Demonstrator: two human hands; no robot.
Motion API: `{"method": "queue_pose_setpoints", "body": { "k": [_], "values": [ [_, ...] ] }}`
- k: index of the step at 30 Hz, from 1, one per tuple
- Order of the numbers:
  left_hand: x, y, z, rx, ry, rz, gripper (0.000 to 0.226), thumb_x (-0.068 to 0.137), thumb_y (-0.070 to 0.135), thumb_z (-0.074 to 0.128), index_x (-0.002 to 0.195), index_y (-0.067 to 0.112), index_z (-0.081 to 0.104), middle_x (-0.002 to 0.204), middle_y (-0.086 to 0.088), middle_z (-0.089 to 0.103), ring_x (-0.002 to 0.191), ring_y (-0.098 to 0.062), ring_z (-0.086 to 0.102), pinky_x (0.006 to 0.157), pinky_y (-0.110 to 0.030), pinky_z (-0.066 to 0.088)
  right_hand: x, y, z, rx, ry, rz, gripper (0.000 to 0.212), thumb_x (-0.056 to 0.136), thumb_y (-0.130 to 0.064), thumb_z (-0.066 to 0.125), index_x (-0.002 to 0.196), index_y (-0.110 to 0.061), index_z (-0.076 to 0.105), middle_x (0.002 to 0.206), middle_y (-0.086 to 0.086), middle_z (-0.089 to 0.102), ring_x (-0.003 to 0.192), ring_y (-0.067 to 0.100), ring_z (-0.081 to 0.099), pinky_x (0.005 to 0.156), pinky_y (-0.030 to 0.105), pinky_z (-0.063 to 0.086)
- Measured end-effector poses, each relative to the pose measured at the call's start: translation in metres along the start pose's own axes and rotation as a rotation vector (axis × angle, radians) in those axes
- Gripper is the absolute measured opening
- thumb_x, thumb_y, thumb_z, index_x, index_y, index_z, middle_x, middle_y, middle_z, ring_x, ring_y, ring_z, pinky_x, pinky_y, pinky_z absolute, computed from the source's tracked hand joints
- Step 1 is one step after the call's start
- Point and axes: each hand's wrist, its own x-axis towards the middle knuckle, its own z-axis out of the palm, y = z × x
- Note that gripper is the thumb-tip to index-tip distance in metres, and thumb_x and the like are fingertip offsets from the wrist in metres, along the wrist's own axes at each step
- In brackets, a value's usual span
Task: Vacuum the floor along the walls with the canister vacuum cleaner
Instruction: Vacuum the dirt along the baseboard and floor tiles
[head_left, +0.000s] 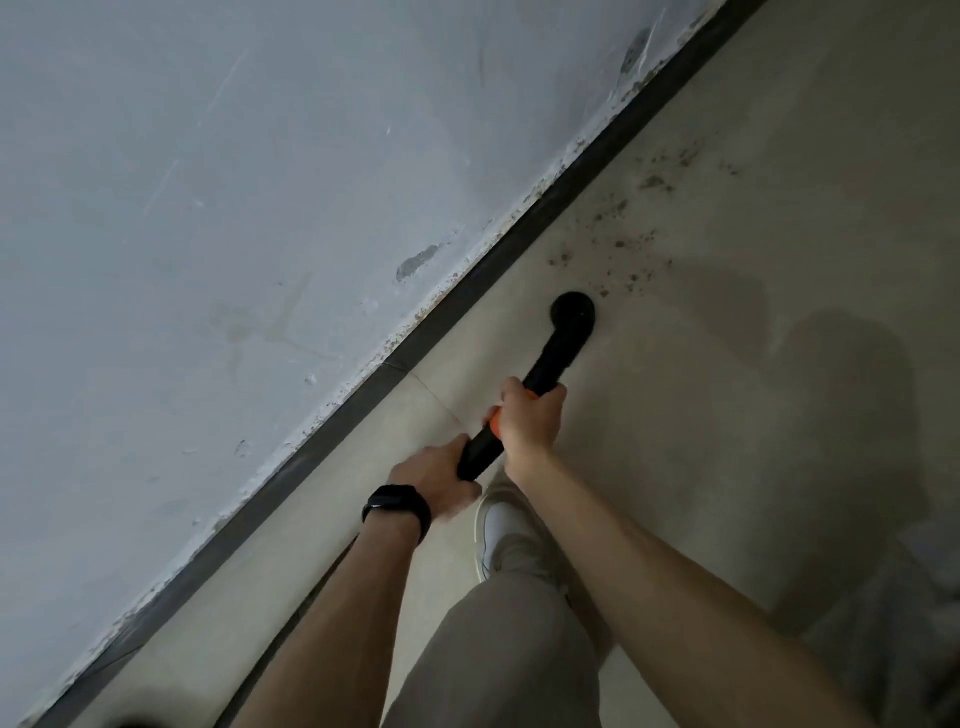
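I hold a black vacuum wand (551, 358) with both hands. Its round black nozzle (572, 310) rests on the beige tiled floor (727, 364), a short way from the dark baseboard (457, 306). My right hand (530, 418) grips the wand at an orange band. My left hand (436, 480), with a black watch on the wrist, grips the wand's lower end. Dark dirt specks (618, 234) lie scattered on the floor just beyond the nozzle. The canister is out of view.
A white scuffed wall (234, 208) runs diagonally along the left. My leg in beige trousers and a white shoe (506, 535) stand just behind the hands. My shadow falls on the floor at right.
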Motion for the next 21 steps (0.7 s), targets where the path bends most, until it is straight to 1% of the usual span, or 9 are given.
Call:
{"method": "queue_pose_setpoints", "body": {
  "k": [2,3,5,8,10,12,15,18,21],
  "values": [
    [0.004,0.022,-0.010,0.111,-0.033,0.079,0.028,0.073,0.041,0.059,0.098,0.036,0.047,0.079,0.005,0.061,0.071,-0.018,0.060,0.068,-0.033,0.053,0.005,-0.013,-0.019,0.105,0.077,-0.002,0.040,0.093,-0.006,0.061,0.128,-0.015,0.044,0.092,0.012,0.063,0.045,0.013,0.059,0.052,0.025,0.054],
    [0.004,0.034,-0.014,0.158,-0.043,0.110,0.026,0.075,0.041,0.060,0.097,0.036,0.048,0.079,0.005,0.061,0.071,-0.017,0.060,0.068,-0.033,0.053,0.008,-0.020,-0.028,0.136,0.100,-0.010,0.041,0.092,-0.006,0.062,0.128,-0.013,0.045,0.091,0.011,0.063,0.044,0.013,0.059,0.051,0.025,0.054],
    [0.003,0.056,-0.022,0.231,-0.040,0.158,0.022,0.077,0.041,0.060,0.095,0.035,0.048,0.078,0.004,0.059,0.069,-0.017,0.059,0.063,-0.031,0.050,0.013,-0.034,-0.040,0.174,0.130,-0.023,0.041,0.090,-0.006,0.063,0.127,-0.009,0.046,0.087,0.010,0.060,0.042,0.013,0.057,0.051,0.029,0.053],
    [0.002,0.084,-0.023,0.286,-0.035,0.197,0.027,0.080,0.044,0.061,0.099,0.031,0.048,0.078,0.003,0.056,0.067,-0.017,0.057,0.058,-0.028,0.043,0.019,-0.056,-0.053,0.169,0.155,-0.019,0.037,0.088,-0.005,0.063,0.123,-0.007,0.050,0.082,0.010,0.058,0.039,0.014,0.054,0.052,0.032,0.052],
    [0.003,0.099,-0.016,0.268,-0.036,0.200,0.029,0.081,0.045,0.061,0.102,0.028,0.049,0.079,0.003,0.056,0.067,-0.017,0.056,0.059,-0.029,0.044,0.023,-0.069,-0.064,0.133,0.156,-0.013,0.029,0.087,-0.006,0.064,0.112,-0.009,0.051,0.077,0.008,0.057,0.037,0.015,0.053,0.049,0.031,0.051],
    [0.007,0.110,-0.005,0.216,-0.069,0.190,0.029,0.081,0.045,0.061,0.102,0.028,0.049,0.081,0.003,0.057,0.069,-0.017,0.058,0.063,-0.031,0.049,0.027,-0.077,-0.076,0.087,0.137,-0.012,0.021,0.087,-0.005,0.063,0.101,-0.010,0.049,0.073,0.007,0.055,0.037,0.015,0.051,0.044,0.029,0.049],
    [0.012,0.120,0.016,0.120,-0.149,0.165,0.032,0.079,0.045,0.064,0.103,0.031,0.048,0.084,0.004,0.057,0.073,-0.017,0.059,0.067,-0.033,0.052,0.030,-0.079,-0.093,-0.017,0.082,-0.026,0.022,0.087,-0.003,0.060,0.103,-0.012,0.047,0.075,0.008,0.052,0.041,0.018,0.050,0.043,0.030,0.048],
    [0.013,0.120,0.028,0.084,-0.145,0.163,0.034,0.078,0.044,0.065,0.104,0.030,0.047,0.082,0.006,0.054,0.070,-0.015,0.057,0.062,-0.031,0.047,0.031,-0.074,-0.100,-0.066,0.057,-0.051,0.022,0.087,-0.002,0.059,0.102,-0.013,0.047,0.076,0.008,0.053,0.044,0.020,0.051,0.044,0.031,0.048],
    [0.012,0.114,0.029,0.069,-0.119,0.160,0.031,0.079,0.041,0.064,0.100,0.031,0.044,0.080,0.006,0.054,0.069,-0.014,0.056,0.057,-0.029,0.042,0.031,-0.069,-0.097,-0.058,0.054,-0.057,0.022,0.087,-0.002,0.059,0.101,-0.014,0.047,0.077,0.008,0.054,0.042,0.017,0.052,0.043,0.030,0.049]
  ]
}}
